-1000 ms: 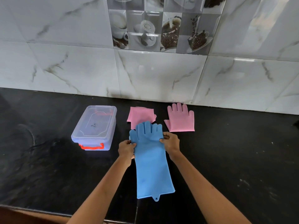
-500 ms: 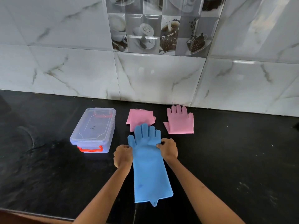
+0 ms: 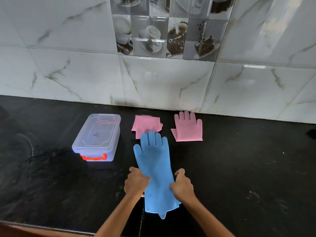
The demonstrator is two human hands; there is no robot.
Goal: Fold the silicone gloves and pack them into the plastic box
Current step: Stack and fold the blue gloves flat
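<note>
A long blue silicone glove (image 3: 154,161) lies flat on the black counter, fingers pointing toward the wall, its fingertips overlapping a folded pink glove (image 3: 145,124). My left hand (image 3: 136,183) pinches the blue glove's left edge near the cuff. My right hand (image 3: 182,184) grips its right edge at the same height. A second folded pink glove (image 3: 188,128), fingers spread, sits to the right by the wall. The clear plastic box (image 3: 97,136), with lid on and orange latch at its front, stands to the left.
The black stone counter (image 3: 248,168) runs wide on both sides. A marble-tiled wall (image 3: 162,82) closes the back. The counter's front edge (image 3: 42,226) is near the bottom of the view.
Both hands have slid down the blue glove from just below its fingers to near the cuff. The glove lies a little nearer to me.
</note>
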